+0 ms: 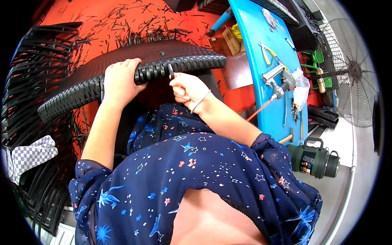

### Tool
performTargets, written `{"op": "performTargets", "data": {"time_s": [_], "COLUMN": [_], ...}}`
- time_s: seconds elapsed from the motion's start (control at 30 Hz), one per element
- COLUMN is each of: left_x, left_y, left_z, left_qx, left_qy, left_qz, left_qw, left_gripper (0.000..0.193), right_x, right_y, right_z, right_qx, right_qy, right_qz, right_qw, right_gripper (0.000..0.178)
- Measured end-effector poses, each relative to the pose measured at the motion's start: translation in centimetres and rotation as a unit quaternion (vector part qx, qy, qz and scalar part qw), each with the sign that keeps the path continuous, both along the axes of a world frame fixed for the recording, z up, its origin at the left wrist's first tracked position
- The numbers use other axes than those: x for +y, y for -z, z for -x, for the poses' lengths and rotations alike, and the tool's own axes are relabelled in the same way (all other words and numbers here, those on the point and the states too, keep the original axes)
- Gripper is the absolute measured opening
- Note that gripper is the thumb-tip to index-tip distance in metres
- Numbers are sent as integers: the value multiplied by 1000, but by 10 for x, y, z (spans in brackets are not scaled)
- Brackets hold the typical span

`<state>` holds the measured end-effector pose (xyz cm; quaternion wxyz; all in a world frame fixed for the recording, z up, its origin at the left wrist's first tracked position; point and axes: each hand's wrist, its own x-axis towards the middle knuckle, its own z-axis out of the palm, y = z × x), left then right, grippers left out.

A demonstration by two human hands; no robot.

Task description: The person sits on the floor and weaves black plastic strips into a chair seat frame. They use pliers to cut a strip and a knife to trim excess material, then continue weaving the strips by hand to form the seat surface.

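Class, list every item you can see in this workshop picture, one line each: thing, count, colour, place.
woven panel: one, black, centre, across the lap
weaving strip: one, black, at the panel's near edge
strip offcuts: many, black, on the orange floor
frames: a stack, black, left
checked cloth: one, grey and white, lower left
workbench: one, blue, right, with pliers and an air tool
flask: one, dark green, lower right
fan: one, grey, far right
left hand: grips the panel's edge
right hand: fingers pinch the strip
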<state>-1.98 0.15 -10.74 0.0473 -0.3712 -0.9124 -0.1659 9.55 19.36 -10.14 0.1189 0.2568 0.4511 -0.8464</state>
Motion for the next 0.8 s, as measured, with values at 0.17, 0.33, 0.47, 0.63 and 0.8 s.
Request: {"op": "performTargets", "data": {"time_s": [0.17, 0.33, 0.47, 0.63, 0.8], "left_x": [-2, -2, -2, -3, -4], "left_y": [4, 0, -1, -5, 0], "left_z": [0, 0, 2, -1, 0], "left_qx": [13, 6, -6, -14, -2], "left_qy": [3, 2, 5, 2, 5], "left_qz": [-13, -10, 9, 19, -9], "left_qw": [1000, 1000, 1000, 1000, 1000], "left_gripper": [58, 58, 59, 61, 61], "right_x": [-1, -4, -3, -7, -7], "right_y": [-12, 0, 3, 2, 4], "right_z": [5, 8, -3, -8, -12], "right_qx": [26, 108, 223, 259, 250], "right_qy": [-89, -52, -81, -92, -98], "right_qz": [-177, -251, -406, -435, -453], "right_qw": [980, 960, 883, 858, 850], "right_gripper": [22, 38, 31, 29, 30]}}
